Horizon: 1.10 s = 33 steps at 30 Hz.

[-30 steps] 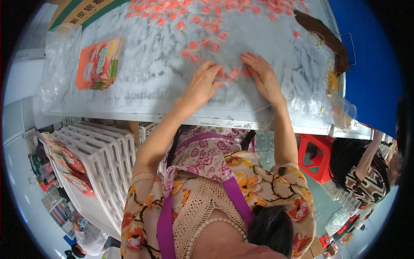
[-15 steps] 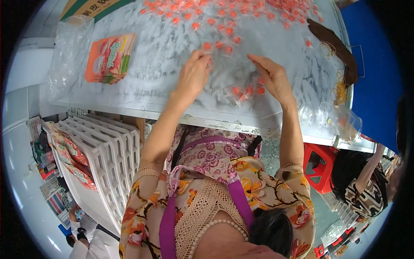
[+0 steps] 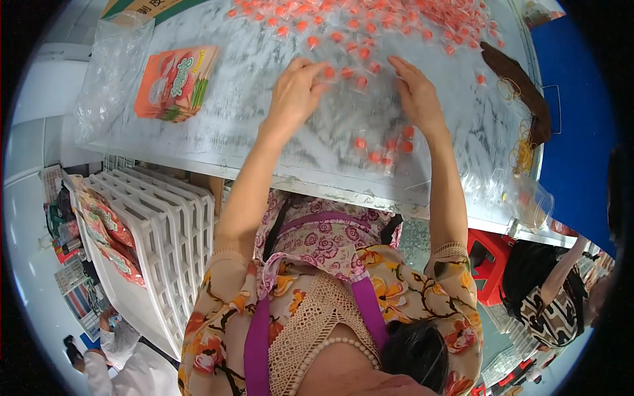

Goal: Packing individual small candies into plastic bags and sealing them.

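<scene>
Several small red sweets in clear wrappers (image 3: pixel 361 82) lie loose on the grey table between my hands. My left hand (image 3: pixel 294 94) is at their left, its fingers curved and apart, the tips beside one wrapped sweet (image 3: pixel 328 72). Across from it, my right hand (image 3: pixel 421 99) is held on edge with stretched fingers, palm turned inward and nothing in it. A small group of wrapped sweets (image 3: pixel 387 157) lies nearer me, below the right hand. Beyond both hands a large heap of the same sweets (image 3: pixel 422 16) spreads along the far side.
A stack of printed red pouches (image 3: pixel 173 82) lies at the left beside a clear plastic bag (image 3: pixel 109 79). Brown cloth (image 3: pixel 522 89), yellow rubber bands (image 3: pixel 524 150) and a clear tub (image 3: pixel 531 201) line the right edge. White crates (image 3: pixel 155 231) stand below left, a red stool (image 3: pixel 487 264) below right.
Both hands have moved slightly farther from me, with the left hand's fingers opening from a closer curl. The gap between the hands is a little wider. The small near group has shifted slightly.
</scene>
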Each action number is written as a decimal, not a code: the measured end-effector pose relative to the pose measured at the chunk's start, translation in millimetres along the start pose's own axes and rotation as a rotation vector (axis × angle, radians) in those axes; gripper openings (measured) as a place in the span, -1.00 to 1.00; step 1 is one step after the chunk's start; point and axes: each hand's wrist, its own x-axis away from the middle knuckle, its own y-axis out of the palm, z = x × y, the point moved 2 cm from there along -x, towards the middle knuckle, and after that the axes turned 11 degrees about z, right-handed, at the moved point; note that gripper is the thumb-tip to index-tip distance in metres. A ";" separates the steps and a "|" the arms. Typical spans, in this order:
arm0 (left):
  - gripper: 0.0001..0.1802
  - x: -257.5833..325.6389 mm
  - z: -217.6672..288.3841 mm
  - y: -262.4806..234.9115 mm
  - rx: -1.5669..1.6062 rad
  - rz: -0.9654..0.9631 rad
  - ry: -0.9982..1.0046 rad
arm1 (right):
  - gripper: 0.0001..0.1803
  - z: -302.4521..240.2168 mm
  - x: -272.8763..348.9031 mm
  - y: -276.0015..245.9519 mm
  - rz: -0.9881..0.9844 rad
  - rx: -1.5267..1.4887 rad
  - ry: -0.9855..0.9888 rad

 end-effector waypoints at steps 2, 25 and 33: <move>-0.55 -12.5 -14.1 0.1 -0.046 -0.011 -0.015 | -0.60 3.8 -0.1 13.2 -0.012 0.045 -0.064; -0.69 -4.5 -50.8 -20.9 -0.006 -0.113 -0.055 | -0.51 -26.9 -7.6 47.1 -0.309 -0.024 -0.181; -0.67 26.5 -21.9 -31.4 -0.003 -0.255 -0.111 | -0.58 -44.3 12.1 28.4 -0.420 -0.181 -0.012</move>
